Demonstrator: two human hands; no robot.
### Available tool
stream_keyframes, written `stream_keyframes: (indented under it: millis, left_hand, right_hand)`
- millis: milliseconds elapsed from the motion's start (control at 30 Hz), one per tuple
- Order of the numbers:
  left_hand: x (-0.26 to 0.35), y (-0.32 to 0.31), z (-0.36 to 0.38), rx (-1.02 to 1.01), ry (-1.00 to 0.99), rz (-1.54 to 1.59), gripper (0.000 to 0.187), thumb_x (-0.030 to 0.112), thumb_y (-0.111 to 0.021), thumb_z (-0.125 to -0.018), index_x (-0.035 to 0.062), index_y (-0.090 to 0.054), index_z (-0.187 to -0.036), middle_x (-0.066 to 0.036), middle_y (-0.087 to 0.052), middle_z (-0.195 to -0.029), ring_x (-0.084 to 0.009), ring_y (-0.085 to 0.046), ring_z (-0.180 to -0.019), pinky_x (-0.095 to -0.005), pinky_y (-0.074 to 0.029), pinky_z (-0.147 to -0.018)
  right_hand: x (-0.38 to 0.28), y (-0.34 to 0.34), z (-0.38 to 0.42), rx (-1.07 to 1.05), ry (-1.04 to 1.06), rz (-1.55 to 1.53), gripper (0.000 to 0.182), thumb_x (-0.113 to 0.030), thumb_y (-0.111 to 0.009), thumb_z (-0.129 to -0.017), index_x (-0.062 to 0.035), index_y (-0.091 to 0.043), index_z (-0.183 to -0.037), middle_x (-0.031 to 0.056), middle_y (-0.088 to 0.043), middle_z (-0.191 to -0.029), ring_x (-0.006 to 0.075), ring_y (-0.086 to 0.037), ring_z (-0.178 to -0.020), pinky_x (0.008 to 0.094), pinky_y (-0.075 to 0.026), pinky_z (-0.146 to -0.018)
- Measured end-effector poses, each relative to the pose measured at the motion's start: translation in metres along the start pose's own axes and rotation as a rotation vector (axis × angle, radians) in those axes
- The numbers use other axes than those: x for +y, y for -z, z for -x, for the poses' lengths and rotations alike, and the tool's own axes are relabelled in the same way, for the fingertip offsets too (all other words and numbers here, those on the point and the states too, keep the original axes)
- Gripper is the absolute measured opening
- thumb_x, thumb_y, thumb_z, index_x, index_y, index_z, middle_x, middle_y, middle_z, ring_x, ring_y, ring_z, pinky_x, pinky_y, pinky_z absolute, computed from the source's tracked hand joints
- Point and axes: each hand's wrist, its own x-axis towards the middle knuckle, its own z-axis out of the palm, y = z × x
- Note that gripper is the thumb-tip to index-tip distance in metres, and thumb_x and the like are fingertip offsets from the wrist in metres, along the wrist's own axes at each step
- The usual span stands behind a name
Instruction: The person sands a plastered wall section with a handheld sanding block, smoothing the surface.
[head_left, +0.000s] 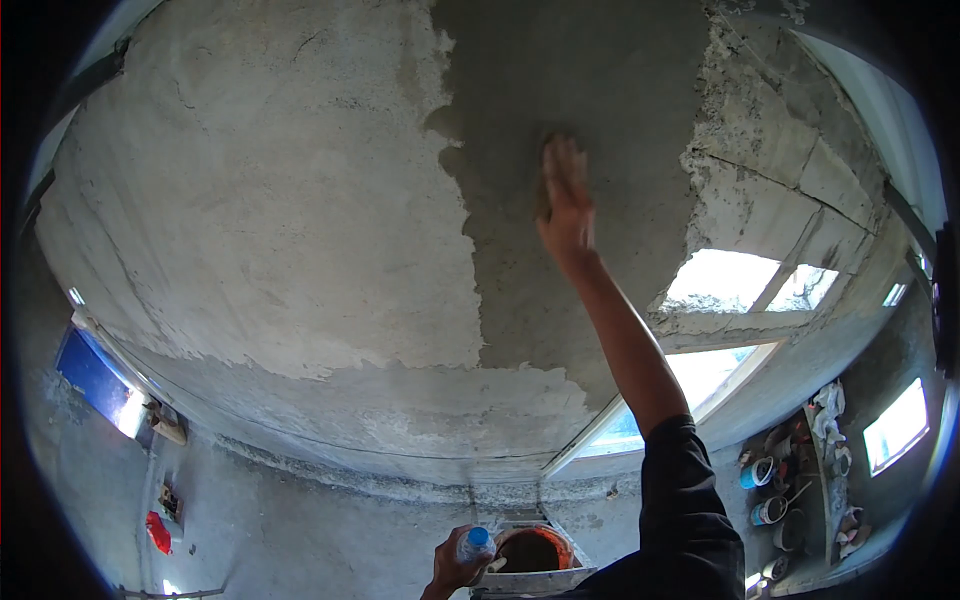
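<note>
High on the wall, my right hand [567,205] lies against a strip of dark, damp plaster [585,60], its fingers stretched upward and slightly blurred by motion. Paler, dry plaster [270,200] borders the strip on the left along a ragged edge. Low in the view, my left hand [452,565] is wrapped around a clear plastic bottle [468,549] with a blue cap. Just right of the bottle stands an orange-rimmed bucket [562,547] with dark contents, on a raised stand or platform.
Rough, cracked blockwork [750,200] flanks the damp strip on the right, above bright openings and a framed window [700,380]. Several buckets [768,510] and a cluttered plank [826,480] are on the floor at lower right. A red bag [158,533] lies at lower left.
</note>
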Motion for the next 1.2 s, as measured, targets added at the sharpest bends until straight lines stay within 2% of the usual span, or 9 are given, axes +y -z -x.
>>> stream_keyframes:
  millis: [200,267,300,500,600,767,967,1100,1200]
  left_hand:
    - [0.002,-0.001,-0.002,0.019,-0.006,-0.012,0.059,0.036,-0.079,-0.067,0.0047,-0.053,-0.110,-0.014,-0.066,-0.089,-0.0268,-0.067,-0.082,-0.0361,-0.053,-0.074]
    - [0.002,-0.001,-0.001,0.011,0.006,0.004,0.059,0.037,-0.079,-0.068,0.0048,-0.053,-0.110,-0.014,-0.066,-0.089,-0.0268,-0.067,-0.083,-0.0364,-0.053,-0.074]
    - [0.002,-0.001,0.000,0.009,0.004,0.005,0.059,0.037,-0.079,-0.068,0.0048,-0.053,-0.110,-0.014,-0.066,-0.089,-0.0268,-0.067,-0.083,-0.0364,-0.053,-0.074]
    - [0.000,-0.003,0.000,-0.022,-0.006,-0.024,0.059,0.037,-0.079,-0.067,0.0061,-0.054,-0.110,-0.014,-0.066,-0.089,-0.0278,-0.067,-0.083,-0.0365,-0.053,-0.073]
    - [0.002,-0.003,0.001,-0.006,-0.003,0.000,0.056,0.032,-0.079,-0.067,0.0057,-0.053,-0.109,-0.012,-0.065,-0.086,-0.0275,-0.067,-0.080,-0.0367,-0.053,-0.072]
    - [0.006,-0.003,0.003,-0.008,0.006,0.007,0.058,0.037,-0.079,-0.068,0.0064,-0.053,-0.110,-0.013,-0.066,-0.089,-0.0277,-0.067,-0.083,-0.0359,-0.053,-0.074]
    - [0.008,-0.002,0.004,-0.015,0.010,0.040,0.057,0.035,-0.079,-0.068,0.0063,-0.053,-0.110,-0.013,-0.066,-0.089,-0.0277,-0.067,-0.084,-0.0362,-0.053,-0.075]
    - [0.007,0.000,0.002,-0.006,0.011,0.030,0.058,0.036,-0.079,-0.068,0.0063,-0.053,-0.110,-0.013,-0.066,-0.089,-0.0279,-0.067,-0.084,-0.0365,-0.053,-0.074]
    - [0.002,-0.007,0.005,0.002,0.000,-0.001,0.059,0.037,-0.079,-0.067,0.0063,-0.053,-0.110,-0.013,-0.066,-0.089,-0.0277,-0.067,-0.083,-0.0365,-0.053,-0.074]
  right_hand:
    - [-0.002,-0.026,0.014,0.058,-0.048,0.121,0.079,0.007,-0.065,-0.064,-0.0089,-0.037,-0.136,0.0145,-0.036,-0.141,0.0376,-0.036,-0.128,0.0425,-0.042,-0.100]
    - [-0.019,-0.017,0.032,-0.336,-0.061,-0.122,0.073,0.002,-0.069,-0.066,-0.0033,-0.041,-0.133,0.0155,-0.037,-0.140,0.0381,-0.037,-0.127,0.0423,-0.037,-0.104]
    - [-0.018,-0.013,0.031,-0.335,-0.061,-0.119,0.073,0.002,-0.069,-0.066,-0.0033,-0.041,-0.133,0.0155,-0.037,-0.140,0.0381,-0.037,-0.127,0.0423,-0.037,-0.104]
    - [0.015,0.002,-0.013,0.150,-0.096,0.050,0.076,0.007,-0.061,-0.069,-0.0115,-0.036,-0.138,0.0124,-0.031,-0.144,0.0338,-0.033,-0.130,0.0398,-0.041,-0.101]
    - [0.014,-0.015,0.000,0.017,-0.188,0.091,0.069,0.003,-0.063,-0.071,-0.0046,-0.038,-0.135,0.0133,-0.034,-0.143,0.0367,-0.033,-0.130,0.0400,-0.039,-0.103]
    - [-0.011,-0.017,0.058,-0.431,0.066,-0.209,0.071,0.002,-0.064,-0.069,-0.0093,-0.041,-0.134,0.0134,-0.038,-0.140,0.0376,-0.035,-0.129,0.0400,-0.041,-0.101]
    - [0.019,0.007,0.006,0.067,-0.126,0.041,0.074,0.007,-0.065,-0.066,-0.0098,-0.042,-0.134,0.0133,-0.037,-0.140,0.0337,-0.038,-0.127,0.0426,-0.039,-0.102]
    - [0.020,-0.004,0.023,0.053,-0.038,0.170,0.067,0.008,-0.062,-0.069,-0.0068,-0.045,-0.132,0.0141,-0.043,-0.136,0.0349,-0.042,-0.124,0.0420,-0.040,-0.102]
    - [0.003,-0.003,0.056,-0.227,-0.211,0.023,0.072,0.008,-0.063,-0.067,-0.0077,-0.042,-0.134,0.0171,-0.038,-0.138,0.0382,-0.039,-0.126,0.0410,-0.038,-0.104]
